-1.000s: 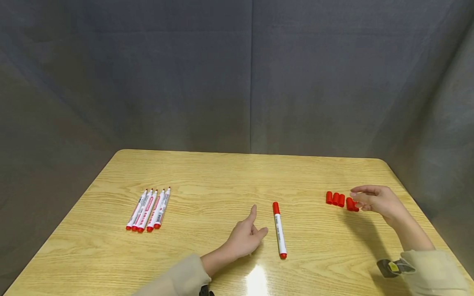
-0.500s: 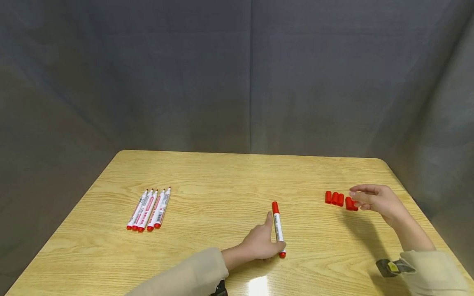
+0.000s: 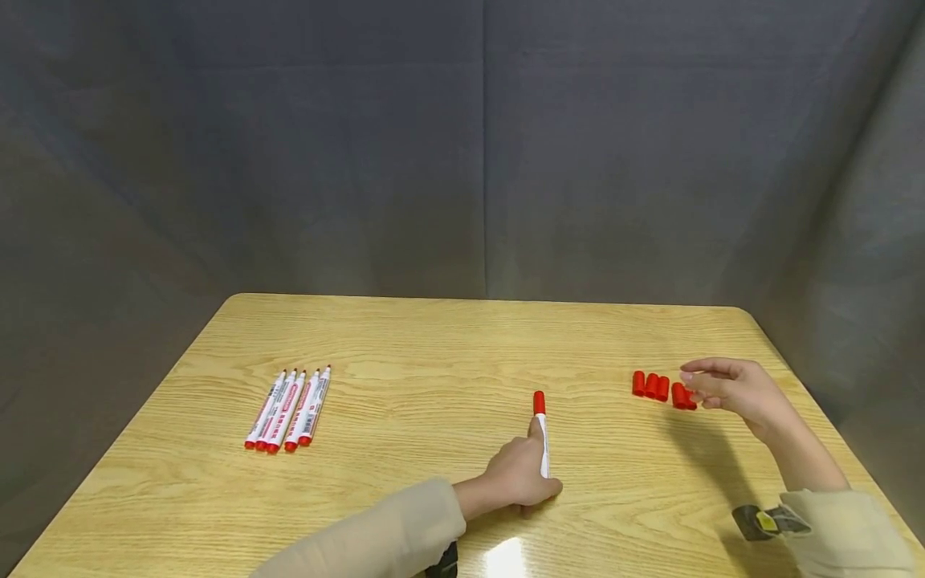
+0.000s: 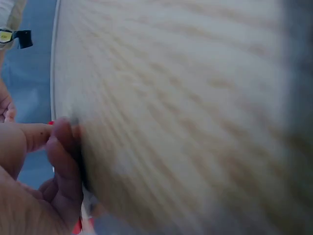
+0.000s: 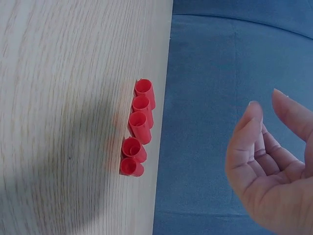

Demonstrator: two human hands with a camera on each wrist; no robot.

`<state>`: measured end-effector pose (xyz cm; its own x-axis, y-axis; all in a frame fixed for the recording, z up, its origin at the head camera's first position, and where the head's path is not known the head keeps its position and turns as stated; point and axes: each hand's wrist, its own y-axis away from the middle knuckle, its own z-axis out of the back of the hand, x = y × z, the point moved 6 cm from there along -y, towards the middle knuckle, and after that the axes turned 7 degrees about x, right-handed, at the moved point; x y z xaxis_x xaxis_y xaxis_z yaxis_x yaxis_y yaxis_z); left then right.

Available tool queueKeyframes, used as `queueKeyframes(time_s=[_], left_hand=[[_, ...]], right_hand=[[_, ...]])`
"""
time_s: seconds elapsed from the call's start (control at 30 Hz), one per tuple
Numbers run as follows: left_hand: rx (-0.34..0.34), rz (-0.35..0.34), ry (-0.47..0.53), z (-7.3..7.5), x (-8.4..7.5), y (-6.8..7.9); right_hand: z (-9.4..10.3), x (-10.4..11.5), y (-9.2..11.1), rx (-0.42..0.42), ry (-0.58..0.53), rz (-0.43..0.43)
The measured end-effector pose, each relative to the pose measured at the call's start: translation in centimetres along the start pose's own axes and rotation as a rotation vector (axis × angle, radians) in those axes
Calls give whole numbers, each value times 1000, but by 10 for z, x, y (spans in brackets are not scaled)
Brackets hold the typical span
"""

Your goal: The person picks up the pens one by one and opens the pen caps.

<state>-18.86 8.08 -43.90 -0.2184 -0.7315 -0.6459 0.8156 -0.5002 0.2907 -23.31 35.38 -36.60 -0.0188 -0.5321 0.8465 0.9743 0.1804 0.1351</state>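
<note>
A capped red-and-white marker (image 3: 545, 453) lies at the middle of the table, its red cap pointing away from me. My left hand (image 3: 519, 472) grips it from the left; thumb and fingers cover its near end and part of its side. In the left wrist view the curled fingers (image 4: 66, 166) hide most of the marker. Over at the right, my right hand (image 3: 739, 395) hovers with loosely bent fingers and holds nothing. Several red marker caps (image 3: 662, 388) lie in a row just left of its fingertips; the right wrist view shows these caps (image 5: 140, 126) with hollow ends.
Several uncapped white markers (image 3: 289, 409) lie side by side at the left, red tips pointing away. The wooden table (image 3: 419, 345) ends at a rounded far edge, with a grey curtain (image 3: 361, 160) behind it.
My left hand has moved right, reached the marker and closed on it; the marker has turned slightly. The right hand stays beside the caps.
</note>
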Motion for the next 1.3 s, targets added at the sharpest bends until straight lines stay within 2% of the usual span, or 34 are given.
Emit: queueKeyframes(time_s=[0.1,0.3,0.5,0.6,0.83,0.93,1.1,1.3], left_hand=[[5,-11,61,1,1,0],[31,-70,258,3,4,1],[82,-106,473,3,8,0],[82,-149,538,4,9,1],[1,-359,520,15,0,8],[-25,-420,517,20,-4,12],[-43,-484,535,26,-9,17],[-53,-499,538,29,-13,20]], right_hand=[[-1,2,0,4,-9,12],[-4,6,0,9,-21,31],[-15,13,0,37,-71,64],[-22,17,-1,48,-95,67],[-41,31,-5,86,-176,79],[-50,39,-7,105,-212,113],[-64,53,-11,107,-207,146],[-82,67,-21,85,-202,151]])
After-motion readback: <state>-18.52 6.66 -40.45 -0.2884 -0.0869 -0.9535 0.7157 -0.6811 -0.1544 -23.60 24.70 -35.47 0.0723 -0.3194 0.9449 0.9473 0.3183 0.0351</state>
